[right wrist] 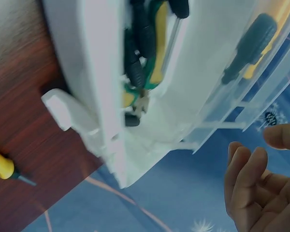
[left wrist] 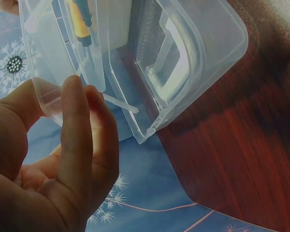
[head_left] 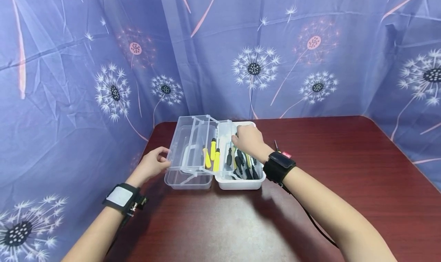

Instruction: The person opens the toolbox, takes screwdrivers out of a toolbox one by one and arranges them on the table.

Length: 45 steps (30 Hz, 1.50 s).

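A toolbox with a white base (head_left: 241,185) stands unfolded on the table. Its clear upper trays (head_left: 178,139) are swung out to the left above the clear lid (head_left: 191,184). My left hand (head_left: 151,163) pinches the outer corner of a tray between thumb and fingers. Yellow-handled screwdrivers (head_left: 213,150) and a dark-handled screwdriver (head_left: 229,157) lie in the trays. Over the far part of the base hovers my right hand (head_left: 249,139), its fingers loosely bent around nothing in the right wrist view. Below it, pliers with green and yellow handles (right wrist: 159,46) lie among dark-handled tools.
A yellow-handled screwdriver (right wrist: 1,163) lies on the dark red table (head_left: 327,170), right of the base. A white latch (right wrist: 63,110) sticks out from the base's side. The blue dandelion-print curtain (head_left: 213,63) hangs behind the table and along its left side.
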Each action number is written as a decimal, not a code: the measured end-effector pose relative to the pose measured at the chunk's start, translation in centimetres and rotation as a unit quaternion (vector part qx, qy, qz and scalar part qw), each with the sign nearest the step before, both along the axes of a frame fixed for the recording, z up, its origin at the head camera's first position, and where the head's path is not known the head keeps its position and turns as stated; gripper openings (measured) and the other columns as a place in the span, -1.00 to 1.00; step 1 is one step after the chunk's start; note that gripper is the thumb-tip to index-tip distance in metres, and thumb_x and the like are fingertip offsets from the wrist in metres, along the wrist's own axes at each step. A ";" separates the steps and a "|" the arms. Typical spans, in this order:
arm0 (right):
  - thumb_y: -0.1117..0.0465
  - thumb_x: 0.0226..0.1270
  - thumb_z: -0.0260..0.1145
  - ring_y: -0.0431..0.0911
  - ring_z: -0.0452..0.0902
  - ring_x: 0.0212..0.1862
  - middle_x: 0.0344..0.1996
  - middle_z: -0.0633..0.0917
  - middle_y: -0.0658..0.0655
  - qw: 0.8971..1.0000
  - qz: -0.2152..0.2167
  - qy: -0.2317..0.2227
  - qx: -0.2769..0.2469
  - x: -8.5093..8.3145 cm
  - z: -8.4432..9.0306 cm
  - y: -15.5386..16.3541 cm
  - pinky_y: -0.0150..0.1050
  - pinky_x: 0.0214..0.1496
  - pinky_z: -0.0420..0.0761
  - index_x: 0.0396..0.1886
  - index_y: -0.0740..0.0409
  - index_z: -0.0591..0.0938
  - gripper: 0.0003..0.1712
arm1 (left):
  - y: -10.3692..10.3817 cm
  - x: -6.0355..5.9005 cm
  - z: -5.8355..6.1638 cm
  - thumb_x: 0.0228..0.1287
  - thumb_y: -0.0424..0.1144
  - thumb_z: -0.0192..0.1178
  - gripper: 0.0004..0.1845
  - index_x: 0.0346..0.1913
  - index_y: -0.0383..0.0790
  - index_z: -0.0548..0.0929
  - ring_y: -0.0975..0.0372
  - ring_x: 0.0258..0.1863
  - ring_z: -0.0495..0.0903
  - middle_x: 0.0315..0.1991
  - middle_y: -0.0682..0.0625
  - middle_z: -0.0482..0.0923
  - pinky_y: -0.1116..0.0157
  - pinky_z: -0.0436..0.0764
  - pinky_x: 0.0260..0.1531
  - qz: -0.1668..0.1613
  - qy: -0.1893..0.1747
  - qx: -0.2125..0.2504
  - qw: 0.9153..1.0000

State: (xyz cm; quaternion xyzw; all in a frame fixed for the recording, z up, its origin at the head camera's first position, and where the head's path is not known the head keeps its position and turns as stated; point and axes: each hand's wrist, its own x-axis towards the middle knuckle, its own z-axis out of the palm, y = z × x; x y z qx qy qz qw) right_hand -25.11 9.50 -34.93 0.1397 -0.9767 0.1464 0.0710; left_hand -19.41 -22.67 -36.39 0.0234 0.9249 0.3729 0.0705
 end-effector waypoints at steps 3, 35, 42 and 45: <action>0.06 0.34 0.14 -0.12 0.27 -0.63 -0.73 0.30 -0.01 1.000 0.012 -0.003 0.006 0.1 0.1 -0.8 -0.32 -0.62 0.18 -0.60 0.10 0.43 -0.67 | 0.0 0.0 0.0 0.06 -0.43 0.11 -0.51 0.14 -0.37 0.45 0.29 -0.57 0.58 -0.46 -0.12 0.63 0.37 0.61 -0.49 0.001 0.002 -0.001 1.000; 0.03 0.28 0.20 0.01 0.56 -0.55 -0.63 0.63 0.14 0.996 0.015 -0.033 0.078 0.8 -1.4 -6.3 -0.20 -0.62 0.47 -0.77 0.06 0.40 -0.55 | -0.2 0.0 -0.1 0.11 -0.40 0.09 -0.52 0.17 -0.35 0.43 0.19 -0.47 0.68 -0.39 -0.18 0.65 0.35 0.64 -0.46 0.006 -0.009 -0.002 1.000; 0.11 0.22 0.21 -0.07 0.42 -0.60 -0.75 0.43 0.05 0.996 0.020 -0.037 0.079 0.9 -1.7 -6.4 -0.26 -0.62 0.31 -0.82 0.00 0.24 -0.52 | -0.1 0.0 -0.1 0.08 -0.42 0.09 -0.51 0.16 -0.37 0.44 0.21 -0.50 0.67 -0.41 -0.17 0.66 0.37 0.63 -0.48 0.005 -0.006 0.004 1.000; 0.14 0.23 0.19 -0.10 0.32 -0.62 -0.77 0.28 0.00 0.995 0.024 -0.044 0.081 0.9 -1.7 -6.5 -0.28 -0.62 0.24 -0.81 0.00 0.19 -0.51 | -0.1 0.0 0.0 0.08 -0.42 0.09 -0.51 0.16 -0.37 0.44 0.21 -0.50 0.67 -0.40 -0.17 0.66 0.38 0.62 -0.48 0.005 -0.006 0.004 1.000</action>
